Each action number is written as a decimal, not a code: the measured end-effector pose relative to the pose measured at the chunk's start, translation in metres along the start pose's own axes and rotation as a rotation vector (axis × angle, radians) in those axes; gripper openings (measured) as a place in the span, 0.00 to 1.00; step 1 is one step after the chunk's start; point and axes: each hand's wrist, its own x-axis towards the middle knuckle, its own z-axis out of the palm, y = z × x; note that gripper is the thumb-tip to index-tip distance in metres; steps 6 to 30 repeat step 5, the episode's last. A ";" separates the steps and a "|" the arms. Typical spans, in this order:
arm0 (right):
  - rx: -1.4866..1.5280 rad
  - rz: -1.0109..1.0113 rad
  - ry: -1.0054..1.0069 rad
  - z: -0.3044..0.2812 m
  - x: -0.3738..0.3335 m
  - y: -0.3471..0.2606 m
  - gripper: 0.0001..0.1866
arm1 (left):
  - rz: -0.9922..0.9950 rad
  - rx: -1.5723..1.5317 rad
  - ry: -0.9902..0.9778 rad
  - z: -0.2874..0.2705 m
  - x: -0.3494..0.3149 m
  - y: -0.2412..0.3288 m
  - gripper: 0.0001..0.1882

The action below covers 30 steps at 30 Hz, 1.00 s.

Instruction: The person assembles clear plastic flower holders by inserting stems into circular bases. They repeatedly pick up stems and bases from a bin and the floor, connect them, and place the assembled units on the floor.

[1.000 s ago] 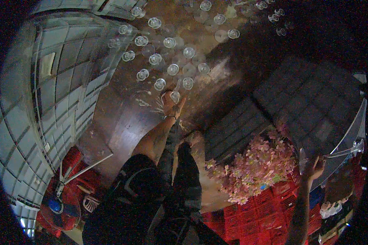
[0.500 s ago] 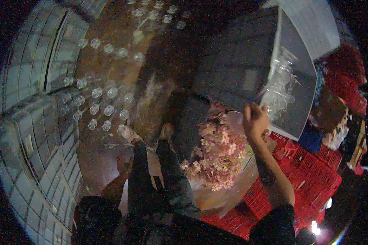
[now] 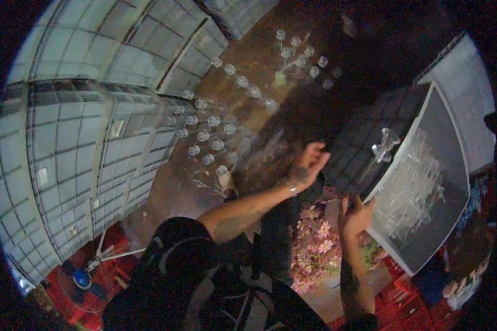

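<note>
My right hand (image 3: 356, 216) is closed around the lower end of a clear stemmed piece (image 3: 385, 144). Its faint, see-through stem slants up from my fingers to shiny cup-like ends; whether it is one piece or two I cannot tell. My left hand (image 3: 312, 164) reaches across from the left with its fingers apart and holds nothing. Just right of my right hand lies a large grey tray or open box (image 3: 450, 135) with a pale rim. A heap of clear plastic-looking pieces (image 3: 411, 190) lies in it. Pink flowers (image 3: 315, 245) are below my hands.
Several clear, round-topped pieces (image 3: 213, 121) stand in groups on the brown floor at the left and far side. Pale gridded panels (image 3: 66, 135) line the left. Red crates (image 3: 400, 300) are at the lower right, and a red item with a fan-like shape (image 3: 83, 278) at the lower left.
My left arm has risen from low on the left to near my right hand. The clear stemmed piece is now out over the tray's left side. The view has turned left.
</note>
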 end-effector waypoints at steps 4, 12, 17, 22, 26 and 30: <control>-0.066 -0.129 0.108 0.026 0.008 0.017 0.17 | 0.215 -0.218 -0.086 0.053 0.033 0.089 0.30; -0.080 -0.210 0.227 0.038 0.004 0.024 0.15 | 0.263 -0.187 -0.106 0.061 0.028 0.099 0.31; -0.080 -0.210 0.227 0.038 0.004 0.024 0.15 | 0.263 -0.187 -0.106 0.061 0.028 0.099 0.31; -0.080 -0.210 0.227 0.038 0.004 0.024 0.15 | 0.263 -0.187 -0.106 0.061 0.028 0.099 0.31; -0.080 -0.210 0.227 0.038 0.004 0.024 0.15 | 0.263 -0.187 -0.106 0.061 0.028 0.099 0.31; -0.080 -0.210 0.227 0.038 0.004 0.024 0.15 | 0.263 -0.187 -0.106 0.061 0.028 0.099 0.31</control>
